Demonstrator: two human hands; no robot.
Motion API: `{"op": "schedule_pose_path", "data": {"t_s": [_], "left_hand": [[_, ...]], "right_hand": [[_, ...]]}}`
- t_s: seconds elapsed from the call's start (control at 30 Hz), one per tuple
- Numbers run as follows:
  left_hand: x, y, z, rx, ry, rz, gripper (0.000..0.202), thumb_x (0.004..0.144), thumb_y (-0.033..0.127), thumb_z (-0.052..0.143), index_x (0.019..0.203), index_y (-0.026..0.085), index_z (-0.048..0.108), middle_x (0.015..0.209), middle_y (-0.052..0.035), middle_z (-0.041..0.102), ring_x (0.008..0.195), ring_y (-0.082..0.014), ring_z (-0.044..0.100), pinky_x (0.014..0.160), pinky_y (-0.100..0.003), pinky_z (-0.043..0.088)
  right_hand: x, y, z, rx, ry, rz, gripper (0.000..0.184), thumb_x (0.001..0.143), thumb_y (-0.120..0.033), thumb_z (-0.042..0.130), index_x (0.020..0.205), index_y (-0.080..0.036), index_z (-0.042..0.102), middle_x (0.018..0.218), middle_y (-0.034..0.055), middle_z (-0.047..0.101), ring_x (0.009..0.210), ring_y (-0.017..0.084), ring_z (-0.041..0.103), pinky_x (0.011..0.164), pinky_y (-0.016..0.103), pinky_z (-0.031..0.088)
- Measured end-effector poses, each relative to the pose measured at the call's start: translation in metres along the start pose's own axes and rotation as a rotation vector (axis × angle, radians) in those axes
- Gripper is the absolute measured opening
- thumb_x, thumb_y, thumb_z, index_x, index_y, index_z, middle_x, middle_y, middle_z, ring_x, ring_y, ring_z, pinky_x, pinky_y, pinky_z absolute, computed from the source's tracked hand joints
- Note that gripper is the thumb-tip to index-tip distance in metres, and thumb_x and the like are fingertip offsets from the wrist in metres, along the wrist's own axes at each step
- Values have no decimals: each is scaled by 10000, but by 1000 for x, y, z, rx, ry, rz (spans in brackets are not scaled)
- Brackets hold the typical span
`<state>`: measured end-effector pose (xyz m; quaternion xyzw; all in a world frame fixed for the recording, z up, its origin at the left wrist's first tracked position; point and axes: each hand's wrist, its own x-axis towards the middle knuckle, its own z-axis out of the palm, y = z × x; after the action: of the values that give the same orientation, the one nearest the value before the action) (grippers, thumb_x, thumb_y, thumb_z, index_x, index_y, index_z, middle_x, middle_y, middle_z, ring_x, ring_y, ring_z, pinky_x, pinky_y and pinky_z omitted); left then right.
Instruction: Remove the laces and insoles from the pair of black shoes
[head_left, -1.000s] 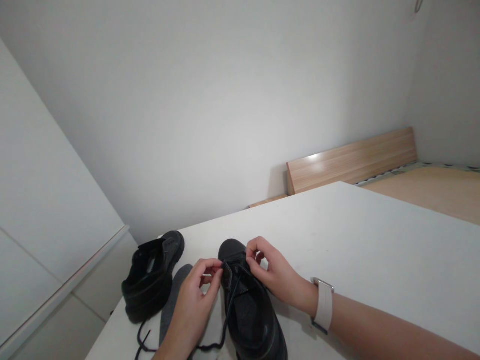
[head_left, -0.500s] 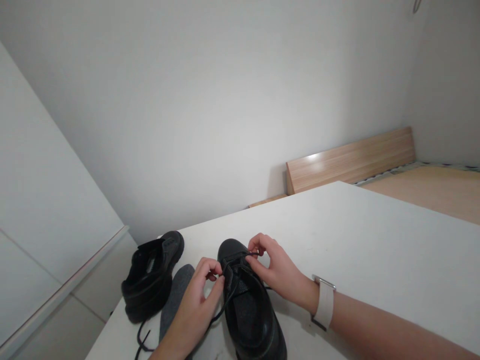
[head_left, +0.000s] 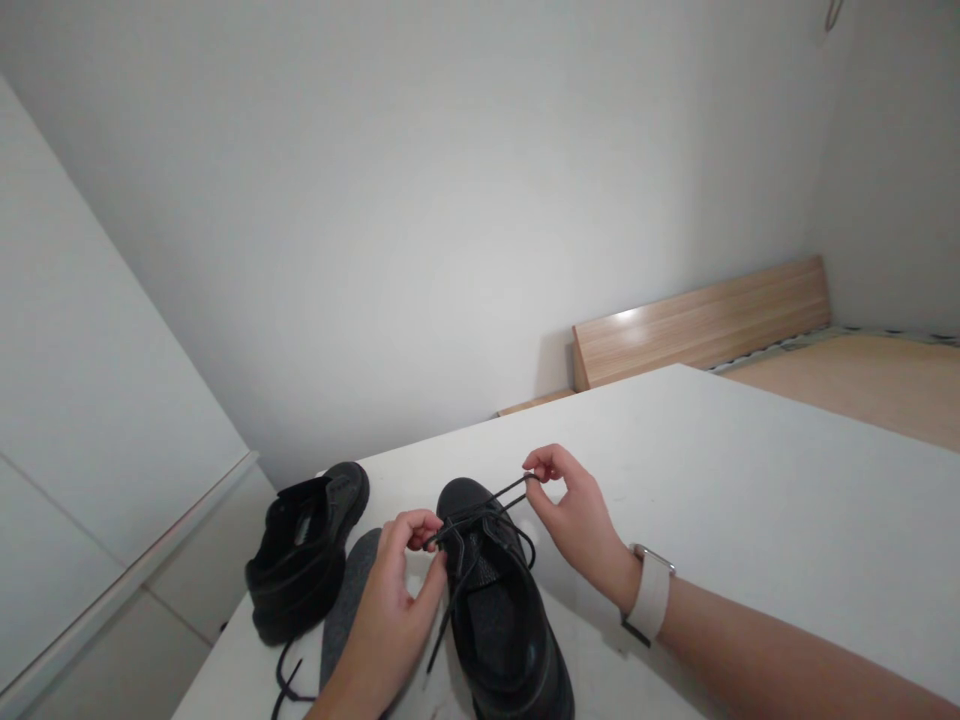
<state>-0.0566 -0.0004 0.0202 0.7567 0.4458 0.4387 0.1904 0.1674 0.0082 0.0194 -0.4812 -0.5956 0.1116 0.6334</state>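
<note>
A black lace-up shoe [head_left: 510, 640] lies on the white table, its toe pointing away from me. My right hand [head_left: 574, 510], with a pale watch strap at the wrist, pinches a loop of the black shoelace [head_left: 504, 497] and holds it taut, up and to the right of the toe. At the left side of the eyelets, my left hand [head_left: 409, 570] is closed, with a bit of lace at its fingertips. One loose lace end hangs down the shoe's left side. Partly behind my left hand lies a grey insole [head_left: 349, 595].
A second black shoe [head_left: 307, 555] rests at the table's left edge, its lace trailing below. The white table [head_left: 675, 480] stretches to the right. Beyond it are a wooden headboard [head_left: 705, 320] and a bed. A white cabinet [head_left: 97, 350] stands at the left.
My right hand has moved up and right from the eyelets, drawing a loop of lace out. My left hand stays near the eyelets, and the lace end beside it now hangs more freely.
</note>
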Motion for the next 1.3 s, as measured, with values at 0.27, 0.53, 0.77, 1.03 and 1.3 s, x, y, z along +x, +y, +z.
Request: {"op": "schedule_pose_path", "data": {"t_s": [0.27,0.53,0.77,1.03,1.3], "left_hand": [[9,-8,-6,-65,139,-46,181,848,375,566,891,204,608,903,-56,637,882,-233,618,836,-361,500],[3,-2,-7,-236,100,-170,247,898,437,505,963,203,550,772,-19,658,816,-205,677,769,-302,524],[4,2,-8,124,-12,-20,188,877,376,535,949,220,610,836,-31,650,723,-201,607,671,-301,483],[9,7,-8,194,-46,28,180,866,336,520,935,231,649,895,-68,680,758,-234,610,676,-337,501],[5,3,-7,187,66,70,174,884,361,548,978,240,630,951,-54,633,901,-240,607,814,-367,490]], "right_hand": [[5,-4,-2,412,94,147,156,934,-312,463,914,-207,577,847,20,602,787,186,595,767,345,452],[2,-14,3,1017,-213,308,378,950,-477,444,928,-161,649,857,101,713,865,242,663,874,415,474],[-1,-12,2,854,-246,331,463,942,-578,434,826,-165,610,506,-46,455,501,140,483,561,284,385],[-6,-24,0,526,-231,226,470,971,-546,380,754,-177,575,521,-62,361,472,110,328,462,249,271],[-10,-28,-6,516,-123,124,416,1007,-481,375,764,-192,551,525,-61,366,471,110,327,456,252,250]]}}
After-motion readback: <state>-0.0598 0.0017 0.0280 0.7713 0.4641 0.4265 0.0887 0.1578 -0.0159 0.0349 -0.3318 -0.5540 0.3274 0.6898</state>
